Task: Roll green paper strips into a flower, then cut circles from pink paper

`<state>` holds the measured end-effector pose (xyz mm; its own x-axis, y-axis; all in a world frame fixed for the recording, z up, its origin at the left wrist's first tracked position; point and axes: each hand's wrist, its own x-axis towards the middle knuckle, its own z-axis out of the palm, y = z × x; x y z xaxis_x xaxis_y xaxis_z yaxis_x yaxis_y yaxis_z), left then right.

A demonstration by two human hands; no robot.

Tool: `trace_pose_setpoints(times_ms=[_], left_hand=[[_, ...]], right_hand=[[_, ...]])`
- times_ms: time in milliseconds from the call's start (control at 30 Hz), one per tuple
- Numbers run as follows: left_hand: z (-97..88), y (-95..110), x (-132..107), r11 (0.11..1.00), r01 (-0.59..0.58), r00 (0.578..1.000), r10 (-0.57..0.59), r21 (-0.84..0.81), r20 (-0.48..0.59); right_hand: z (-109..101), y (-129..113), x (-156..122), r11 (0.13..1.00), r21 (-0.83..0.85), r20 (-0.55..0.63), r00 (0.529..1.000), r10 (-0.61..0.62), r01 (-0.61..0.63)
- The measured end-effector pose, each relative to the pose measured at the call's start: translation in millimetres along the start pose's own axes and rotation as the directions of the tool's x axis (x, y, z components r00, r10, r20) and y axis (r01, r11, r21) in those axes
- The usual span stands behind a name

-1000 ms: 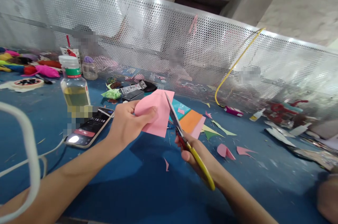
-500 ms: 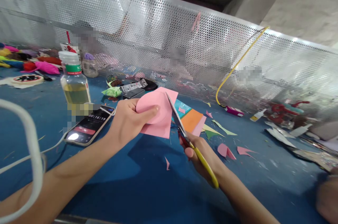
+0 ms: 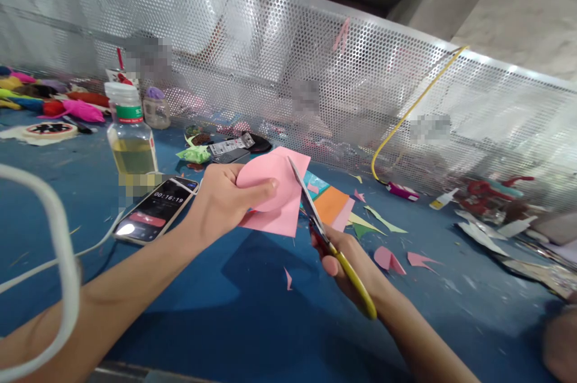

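Pinched between the thumb and fingers of my left hand is pink paper, a rounded piece lying over a squarer sheet. My right hand is closed round the handles of scissors with a yellow and red grip. Their blades point up and away, with the tips against the right part of the pink paper. Whether the blades are parted is hard to make out. Behind the scissors lie coloured sheets in blue, orange and pink. Pink offcuts are scattered right of my right hand.
A lit phone with a white cable lies left, near a bottle of yellowish liquid. A perforated metal panel stands behind the blue table. A glue bottle lies right. A white loop crosses the left foreground.
The view has shifted slightly, so most things sit a little further right. Both hands keep their grip on the paper and the scissors, in nearly the same pose.
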<state>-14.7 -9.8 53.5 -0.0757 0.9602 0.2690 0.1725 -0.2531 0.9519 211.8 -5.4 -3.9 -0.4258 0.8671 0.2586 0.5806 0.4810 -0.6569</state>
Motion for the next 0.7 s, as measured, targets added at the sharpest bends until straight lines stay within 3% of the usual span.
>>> trace_pose_setpoints(times_ms=[300, 700], left_hand=[[-1.5, -6, 3, 0.997, -0.061, 0.997, 0.059, 0.056, 0.041], [-4.3, -2, 1, 1.0, -0.009, 0.996, 0.01, -0.007, 0.09]], right_hand=[[0, 1, -1, 0.999, 0.033, 0.058, 0.998, -0.021, 0.019], [-1, -1, -2, 0.999, 0.047, 0.049, 0.999, -0.015, 0.013]])
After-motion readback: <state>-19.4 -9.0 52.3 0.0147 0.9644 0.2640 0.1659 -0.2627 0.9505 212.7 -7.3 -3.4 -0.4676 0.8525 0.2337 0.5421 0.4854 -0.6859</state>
